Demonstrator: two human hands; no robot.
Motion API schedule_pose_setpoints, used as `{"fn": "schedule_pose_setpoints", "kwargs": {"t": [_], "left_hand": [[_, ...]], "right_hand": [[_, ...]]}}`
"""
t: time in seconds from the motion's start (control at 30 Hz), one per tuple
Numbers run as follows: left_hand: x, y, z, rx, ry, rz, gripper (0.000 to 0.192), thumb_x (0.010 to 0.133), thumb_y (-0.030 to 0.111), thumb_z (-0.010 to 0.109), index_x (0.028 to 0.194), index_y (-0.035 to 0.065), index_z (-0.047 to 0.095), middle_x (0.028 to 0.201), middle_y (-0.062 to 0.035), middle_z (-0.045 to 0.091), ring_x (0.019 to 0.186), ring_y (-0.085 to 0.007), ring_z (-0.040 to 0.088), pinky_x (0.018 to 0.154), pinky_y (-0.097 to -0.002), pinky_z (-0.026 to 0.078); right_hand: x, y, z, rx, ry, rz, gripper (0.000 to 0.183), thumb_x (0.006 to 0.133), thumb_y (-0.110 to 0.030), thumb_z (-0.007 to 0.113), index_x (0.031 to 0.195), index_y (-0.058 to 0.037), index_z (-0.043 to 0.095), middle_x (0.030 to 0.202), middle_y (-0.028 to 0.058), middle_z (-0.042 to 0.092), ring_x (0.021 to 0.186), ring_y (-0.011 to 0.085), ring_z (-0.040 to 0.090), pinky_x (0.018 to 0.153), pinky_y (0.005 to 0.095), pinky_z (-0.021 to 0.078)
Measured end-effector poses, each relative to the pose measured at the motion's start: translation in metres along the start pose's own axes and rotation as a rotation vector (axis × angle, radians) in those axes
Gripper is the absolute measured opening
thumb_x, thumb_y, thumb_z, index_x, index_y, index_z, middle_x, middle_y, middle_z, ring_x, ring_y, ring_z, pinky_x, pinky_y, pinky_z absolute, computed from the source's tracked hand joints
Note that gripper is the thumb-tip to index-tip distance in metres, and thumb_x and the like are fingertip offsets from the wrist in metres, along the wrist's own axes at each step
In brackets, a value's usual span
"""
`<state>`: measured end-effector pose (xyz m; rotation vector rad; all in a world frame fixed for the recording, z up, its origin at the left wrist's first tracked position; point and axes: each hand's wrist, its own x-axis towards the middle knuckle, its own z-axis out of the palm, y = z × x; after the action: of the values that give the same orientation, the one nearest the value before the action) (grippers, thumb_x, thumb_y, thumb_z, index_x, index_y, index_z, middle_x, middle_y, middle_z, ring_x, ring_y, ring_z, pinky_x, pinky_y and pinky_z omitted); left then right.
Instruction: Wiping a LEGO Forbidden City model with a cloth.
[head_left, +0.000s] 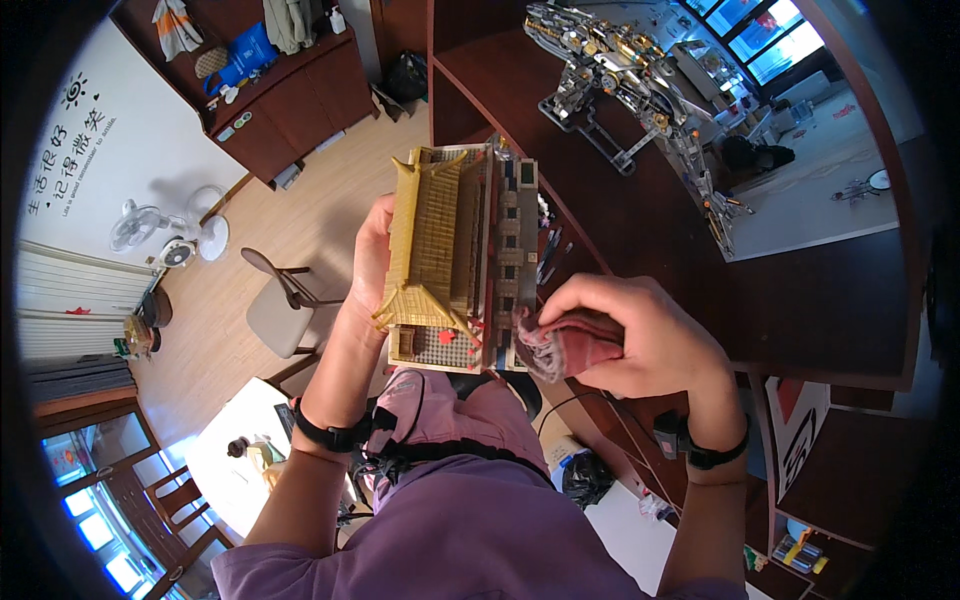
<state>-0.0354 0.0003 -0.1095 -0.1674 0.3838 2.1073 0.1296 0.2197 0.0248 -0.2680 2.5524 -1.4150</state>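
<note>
A brick-built model of a traditional building (435, 232) with a golden tiled roof is held up in front of my body, tilted on its side. My left hand (373, 259) grips it along its left side, with most of the fingers hidden behind the roof and base. In my right hand (649, 337) is a bunched red and grey cloth (574, 346). The cloth touches or lies very close to the lower right edge of the model's grey base (527, 277); the exact contact is hard to tell.
To the right, a large mechanical brick model (615, 79) stands on a dark wooden shelf (810, 307) before a mirror. Pens (551, 251) lie behind the model. A chair (279, 315) and fans (176, 232) stand on the floor at left. A black bag (587, 478) sits below.
</note>
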Motion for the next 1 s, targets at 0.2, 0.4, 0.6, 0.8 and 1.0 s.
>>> {"fn": "schedule_pose_setpoints", "kwargs": {"t": [0.2, 0.4, 0.6, 0.8, 1.0], "left_hand": [[0.003, 0.0, -0.004, -0.04, 0.045, 0.025, 0.03, 0.094, 0.022, 0.055, 0.101, -0.0014, 0.071, 0.095, -0.0138, 0.074, 0.077, -0.0225, 0.071, 0.07, -0.0337, 0.061], [0.003, 0.0, -0.01, -0.035, 0.024, 0.086, 0.027, 0.092, 0.021, 0.055, 0.098, -0.0007, 0.07, 0.091, -0.0119, 0.073, 0.075, -0.0209, 0.069, 0.069, -0.033, 0.061], [-0.003, -0.003, -0.014, 0.049, 0.089, 0.111, 0.029, 0.093, 0.027, 0.057, 0.102, 0.0023, 0.07, 0.093, -0.0085, 0.071, 0.076, -0.0189, 0.068, 0.069, -0.0319, 0.059], [-0.01, 0.002, -0.019, 0.26, 0.146, 0.186, 0.027, 0.092, 0.025, 0.057, 0.1, 0.0029, 0.07, 0.093, -0.008, 0.071, 0.077, -0.0195, 0.066, 0.071, -0.0312, 0.058], [-0.018, 0.001, -0.011, 0.077, 0.081, 0.09, 0.029, 0.091, 0.027, 0.057, 0.099, 0.0029, 0.071, 0.093, -0.0089, 0.072, 0.078, -0.021, 0.066, 0.071, -0.0337, 0.057]], "right_hand": [[0.008, 0.001, -0.005, 0.008, 0.225, 0.046, 0.041, 0.073, -0.002, 0.072, 0.112, 0.0019, 0.061, 0.102, 0.0098, 0.065, 0.094, 0.0158, 0.064, 0.087, 0.0287, 0.0494], [-0.002, -0.003, 0.003, 0.108, -0.038, 0.033, 0.044, 0.071, -0.008, 0.078, 0.111, 0.0018, 0.064, 0.105, 0.0111, 0.067, 0.096, 0.0153, 0.066, 0.088, 0.0292, 0.0496], [0.012, 0.005, -0.013, 0.108, 0.461, -0.079, 0.041, 0.081, -0.015, 0.075, 0.117, -0.001, 0.061, 0.108, 0.0093, 0.068, 0.098, 0.0138, 0.064, 0.09, 0.0299, 0.0506], [0.025, -0.014, 0.002, -0.072, 0.306, 0.069, 0.038, 0.078, 0.001, 0.069, 0.115, -0.001, 0.061, 0.098, 0.0072, 0.065, 0.089, 0.0136, 0.063, 0.084, 0.0283, 0.0501], [0.023, -0.006, -0.017, -0.122, 0.479, -0.166, 0.038, 0.079, -0.006, 0.074, 0.116, -0.0033, 0.062, 0.098, 0.0068, 0.07, 0.089, 0.0138, 0.067, 0.082, 0.0297, 0.0523]]}}
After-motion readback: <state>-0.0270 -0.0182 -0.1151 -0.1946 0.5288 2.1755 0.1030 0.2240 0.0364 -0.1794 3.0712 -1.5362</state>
